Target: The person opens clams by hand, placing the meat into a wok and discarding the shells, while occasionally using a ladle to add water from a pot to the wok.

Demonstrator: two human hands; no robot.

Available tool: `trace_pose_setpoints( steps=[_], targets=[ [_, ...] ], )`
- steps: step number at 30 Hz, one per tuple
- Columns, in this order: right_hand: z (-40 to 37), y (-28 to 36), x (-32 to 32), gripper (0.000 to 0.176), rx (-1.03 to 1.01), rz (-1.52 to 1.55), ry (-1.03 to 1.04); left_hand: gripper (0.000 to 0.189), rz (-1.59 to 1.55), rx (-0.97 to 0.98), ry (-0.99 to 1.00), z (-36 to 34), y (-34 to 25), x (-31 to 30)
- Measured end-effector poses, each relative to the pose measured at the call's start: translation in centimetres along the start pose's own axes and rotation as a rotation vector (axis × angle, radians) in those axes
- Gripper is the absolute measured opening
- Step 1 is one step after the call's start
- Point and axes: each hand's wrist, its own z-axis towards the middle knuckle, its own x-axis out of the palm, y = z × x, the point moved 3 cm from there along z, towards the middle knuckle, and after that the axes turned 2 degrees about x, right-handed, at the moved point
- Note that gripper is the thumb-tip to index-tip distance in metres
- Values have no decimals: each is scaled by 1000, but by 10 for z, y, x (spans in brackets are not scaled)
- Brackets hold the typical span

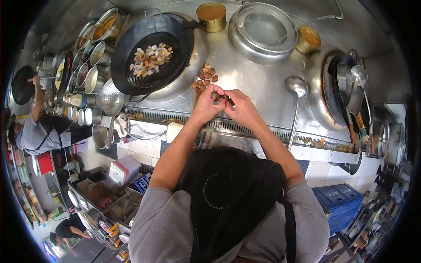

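Note:
My left hand (207,105) and my right hand (241,108) meet over the steel counter (258,83), fingertips pinched together on one small brown shell-like piece (218,97). Just beyond the fingers lies a small pile of similar brown pieces (206,76) on the counter. Further left, a black wok (131,30) holds a dark perforated pan with pale and brown peeled pieces (151,59).
A steel ladle (297,85) rests right of my hands. A lidded steel pot (263,30) and two open cans (211,16) (309,38) stand at the back. A second wok with ladles (346,83) is at right, seasoning pots (90,65) at left. A co-worker (35,131) stands far left.

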Motion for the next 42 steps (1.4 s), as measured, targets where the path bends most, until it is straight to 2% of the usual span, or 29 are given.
trace_pose_setpoints(
  steps=[4,8,10,11,13,15,16,17,18,19,20,21,22,23,25,27,30,33,35,36,37,39,40,41,42],
  targets=[
    [-4,-2,-2,30,-3,17,-3,29,-97,-21,5,0,8,0],
    [-3,-6,-6,30,0,72,27,26,-57,-16,-9,-2,-1,8],
    [-5,-6,-5,30,-11,57,36,22,148,-54,-123,-3,-8,9],
    [-7,-10,1,30,54,73,21,22,148,-57,-122,-6,-5,11],
    [-10,-25,13,30,107,88,5,18,454,-22,-185,-6,3,9],
    [-26,-55,32,30,354,226,90,18,580,39,-208,-12,20,-6],
    [-32,-61,38,30,348,178,141,18,627,107,-280,-16,31,-20],
    [-42,-78,52,31,393,283,244,19,673,173,-351,-21,44,-34],
    [-46,-87,59,33,348,132,303,21,626,69,-390,-27,65,-52],
    [-47,-94,66,35,300,-17,362,21,632,64,-392,-32,56,-60],
    [-42,-102,75,35,296,-10,365,23,425,-68,-411,-40,51,-68],
    [-31,-113,81,36,276,-123,282,25,217,-197,-431,-48,44,-75],
    [-17,-116,85,36,255,-233,199,30,317,-243,-403,-54,35,-81],
    [-4,-119,91,36,249,-221,202,30,328,-246,-411,-60,27,-82],
    [28,-113,100,32,78,-321,128,35,188,-318,-417,-71,8,-79],
    [54,-124,116,29,49,-386,144,39,-252,-299,-497,-86,20,-83],
    [73,-141,130,26,36,-524,160,37,-217,-269,-496,-102,15,-90],
    [75,-160,137,26,86,-651,238,35,-177,-329,-471,-114,5,-95],
    [70,-170,131,24,225,-146,71,34,-183,-336,-448,-113,2,-96],
    [66,-173,131,26,672,516,129,34,-218,-324,-456,-111,0,-95],
    [62,-162,117,26,670,501,134,34,-233,-320,-459,-108,3,-95],
    [47,-128,91,29,827,1194,81,34,-389,-248,-399,-100,7,-95],
    [38,-109,81,26,817,1181,108,37,-175,-172,-349,-94,15,-97],
    [29,-92,77,26,815,1176,112,37,-179,-168,-352,-87,13,-96],
    [20,-76,77,22,840,1103,197,39,119,-57,-268,-77,1,-92]
  ],
)
